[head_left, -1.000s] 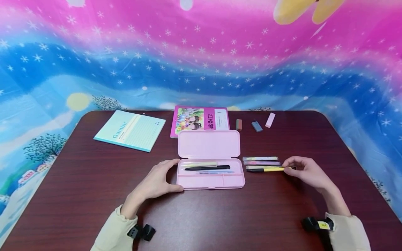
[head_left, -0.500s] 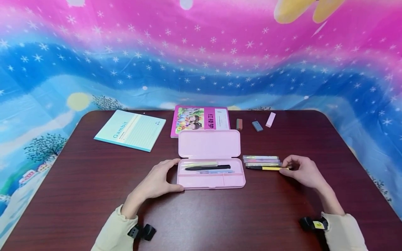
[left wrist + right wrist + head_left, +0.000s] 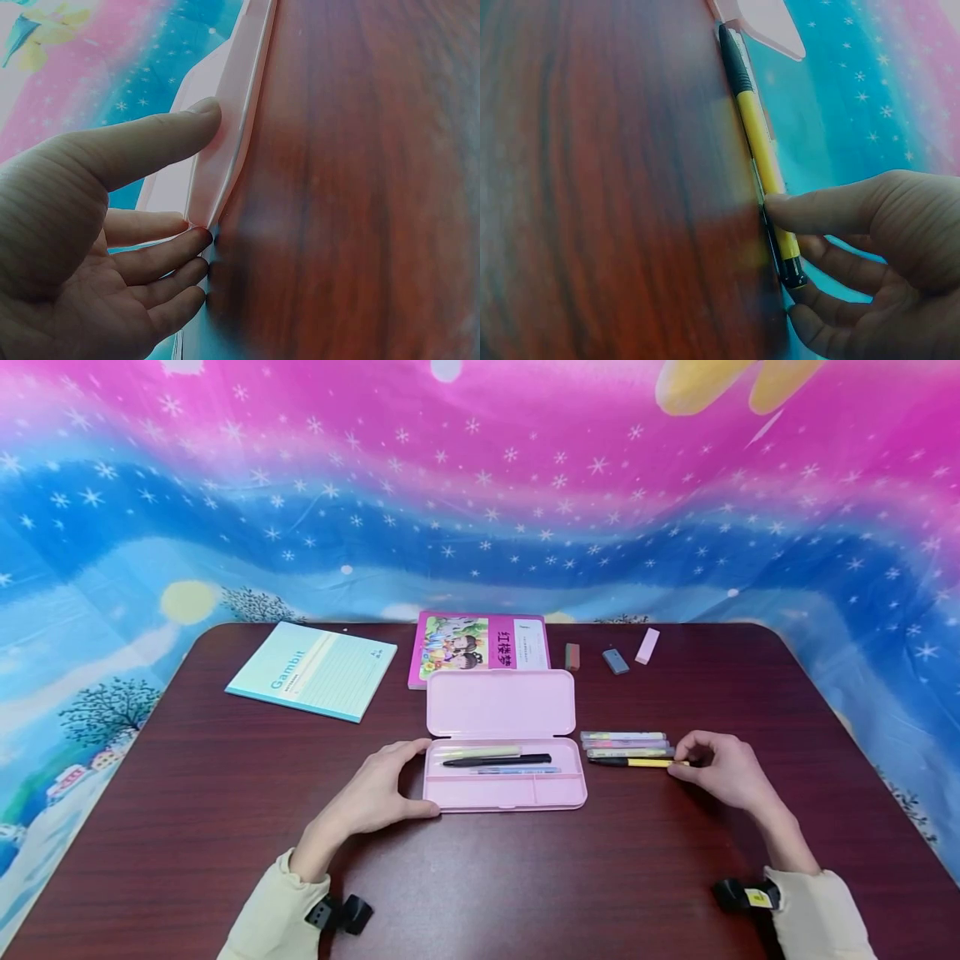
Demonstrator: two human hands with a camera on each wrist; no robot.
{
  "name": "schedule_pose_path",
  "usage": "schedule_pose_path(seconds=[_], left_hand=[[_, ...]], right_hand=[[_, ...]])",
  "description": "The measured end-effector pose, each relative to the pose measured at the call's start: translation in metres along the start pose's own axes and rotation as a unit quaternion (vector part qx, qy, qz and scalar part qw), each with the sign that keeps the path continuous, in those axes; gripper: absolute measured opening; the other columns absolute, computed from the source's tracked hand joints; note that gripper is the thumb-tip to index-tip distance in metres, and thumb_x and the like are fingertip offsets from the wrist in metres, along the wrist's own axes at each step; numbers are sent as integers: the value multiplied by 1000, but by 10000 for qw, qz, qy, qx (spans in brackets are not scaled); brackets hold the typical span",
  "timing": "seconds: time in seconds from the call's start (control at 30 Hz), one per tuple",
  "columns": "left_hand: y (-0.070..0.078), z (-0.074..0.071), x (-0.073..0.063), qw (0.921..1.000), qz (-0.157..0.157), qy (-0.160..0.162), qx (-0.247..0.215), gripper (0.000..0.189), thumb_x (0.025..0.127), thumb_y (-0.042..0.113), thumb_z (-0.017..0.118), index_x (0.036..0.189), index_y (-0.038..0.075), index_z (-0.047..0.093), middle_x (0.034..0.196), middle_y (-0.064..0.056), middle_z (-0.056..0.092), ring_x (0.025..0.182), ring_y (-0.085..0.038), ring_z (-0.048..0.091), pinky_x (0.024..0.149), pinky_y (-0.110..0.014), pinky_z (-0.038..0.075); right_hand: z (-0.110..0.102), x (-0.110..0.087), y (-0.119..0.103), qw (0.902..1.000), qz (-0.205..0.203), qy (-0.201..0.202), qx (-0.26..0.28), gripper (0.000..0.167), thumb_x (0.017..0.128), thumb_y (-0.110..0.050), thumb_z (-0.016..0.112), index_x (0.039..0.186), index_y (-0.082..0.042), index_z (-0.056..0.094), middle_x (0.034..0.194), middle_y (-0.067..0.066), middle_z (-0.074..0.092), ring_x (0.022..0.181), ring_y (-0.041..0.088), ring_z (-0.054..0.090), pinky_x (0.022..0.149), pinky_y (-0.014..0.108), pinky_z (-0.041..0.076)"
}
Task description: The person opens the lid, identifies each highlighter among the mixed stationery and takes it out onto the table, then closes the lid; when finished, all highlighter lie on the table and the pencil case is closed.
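A pink pencil case (image 3: 480, 793) lies with its lid raised in the middle of the table. Inside it are a black pen (image 3: 498, 761), a pale yellow pen (image 3: 480, 752) and a light blue pen (image 3: 517, 770). My left hand (image 3: 378, 789) holds the case's left end, thumb at the front corner and fingers toward the back. To the right of the case, my right hand (image 3: 723, 768) pinches the rear end of a yellow and black pen (image 3: 757, 135). This pen lies alongside several light-coloured pens (image 3: 624, 743) in a row.
A pale green notebook (image 3: 311, 672) lies at the back left. Behind the case is a pink book (image 3: 480, 643), partly covered by the lid. A red-green eraser (image 3: 572, 657), a blue-grey eraser (image 3: 615, 662) and a pink eraser (image 3: 647, 646) lie at the back right.
My right hand has shifted slightly left and brought the yellow and black pen in line beside the other pens, which now lie closer together. My left hand has stayed on the case.
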State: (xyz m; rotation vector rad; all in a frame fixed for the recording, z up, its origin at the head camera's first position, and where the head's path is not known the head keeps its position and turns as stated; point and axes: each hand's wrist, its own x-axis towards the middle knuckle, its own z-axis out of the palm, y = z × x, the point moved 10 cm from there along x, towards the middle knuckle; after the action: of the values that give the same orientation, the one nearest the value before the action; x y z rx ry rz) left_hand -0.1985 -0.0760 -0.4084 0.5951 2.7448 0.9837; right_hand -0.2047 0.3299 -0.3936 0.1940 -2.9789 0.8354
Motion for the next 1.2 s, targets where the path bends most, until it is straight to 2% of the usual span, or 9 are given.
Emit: schedule_pose_path(seconds=[0.4,0.57,0.7,0.9,1.03,1.2], left_hand=[[-2,0,-2,10000,-79,-18,-31,83,71,30,85,137,-1,47,134,-17,53,125,-35,46,103,-54,34],[-4,1,-2,9999,-139,-79,-61,84,71,32,84,138,-1,46,135,-17,52,126,-35,45,104,-54,35],[-4,1,-2,9998,-143,-93,-55,84,71,33,84,138,0,47,135,-16,52,126,-35,45,104,-54,34],[-3,0,-1,10000,-58,-44,-44,83,70,33,84,138,1,48,134,-15,53,126,-34,45,103,-53,35],[-1,1,0,10000,-21,-49,-55,83,70,34,84,138,1,48,135,-15,53,126,-34,45,104,-53,35],[-4,-1,-1,9999,-107,-64,-30,84,70,35,84,138,1,47,135,-15,53,127,-34,45,104,-53,34]], right_hand=[[0,1,2,9998,177,-102,-36,21,73,-10,82,83,-11,64,85,5,63,75,22,53,66,36,42],[-9,0,-9,9998,-118,106,118,24,76,-14,82,94,-10,66,91,7,66,78,17,58,67,27,48],[-12,4,-28,9970,-422,75,639,26,80,-13,78,102,-6,66,92,8,67,75,9,61,63,19,51],[-2,20,-70,9853,-665,-264,1552,28,83,-11,75,108,-3,64,97,15,66,81,9,63,67,22,52],[17,34,-102,9719,-780,-664,2121,28,83,-9,75,108,0,64,98,16,66,84,15,64,70,24,54],[51,44,-133,9617,-881,-1047,2374,24,82,-7,75,103,1,65,94,11,68,85,18,65,75,28,54]])
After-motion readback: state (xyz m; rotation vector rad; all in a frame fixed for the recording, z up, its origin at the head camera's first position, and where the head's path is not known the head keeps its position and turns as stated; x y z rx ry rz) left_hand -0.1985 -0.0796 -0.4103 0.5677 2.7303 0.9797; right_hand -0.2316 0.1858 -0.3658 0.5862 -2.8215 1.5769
